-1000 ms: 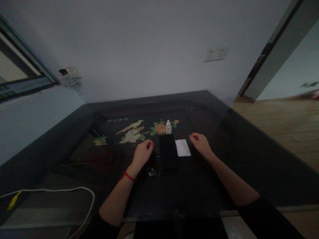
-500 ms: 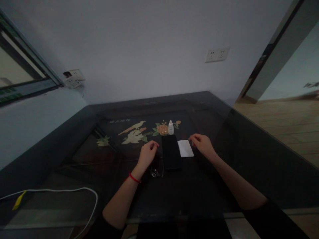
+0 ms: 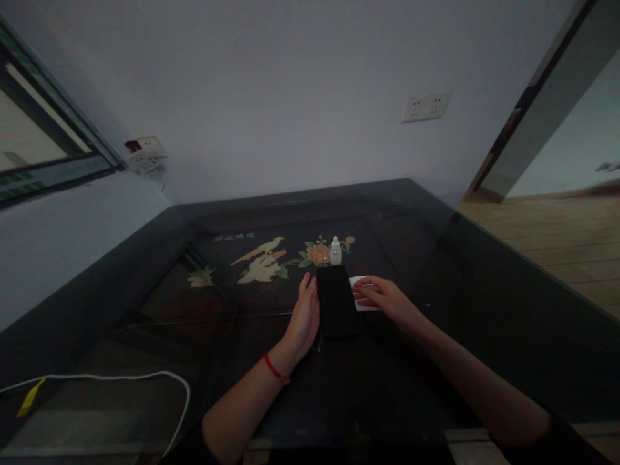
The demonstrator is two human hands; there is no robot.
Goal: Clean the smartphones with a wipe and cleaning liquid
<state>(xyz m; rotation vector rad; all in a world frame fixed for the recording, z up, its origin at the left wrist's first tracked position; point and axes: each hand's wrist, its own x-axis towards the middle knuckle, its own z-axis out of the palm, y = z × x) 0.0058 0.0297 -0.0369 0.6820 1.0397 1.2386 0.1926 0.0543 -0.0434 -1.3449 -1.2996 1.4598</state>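
Note:
A flat black rectangular object, perhaps a phone or a case [image 3: 337, 307], lies on the dark table between my hands. My left hand [image 3: 305, 315], a red string bracelet [image 3: 276, 369] on its wrist, is stretched out along the object's left edge. From the other side, my right hand [image 3: 385, 298] reaches over a white square [image 3: 367, 308], like folded paper or a card. Its fingers are apart, with the tips close to the object's right edge; contact is unclear. Behind the black object stands a small clear dropper bottle [image 3: 336, 253] with a white cap.
The glossy black table [image 3: 387, 381] carries a bird-and-flower picture [image 3: 264, 268]. A white cable [image 3: 116, 372] with a yellow tag [image 3: 31, 397] crosses the left front. The wall [image 3: 281, 116] with sockets [image 3: 426, 108] rises behind the table.
Both hands have moved inward to the sides of the black object. The left fingers have straightened. My right hand now covers part of the white square, and the left hides most of the shiny metal item.

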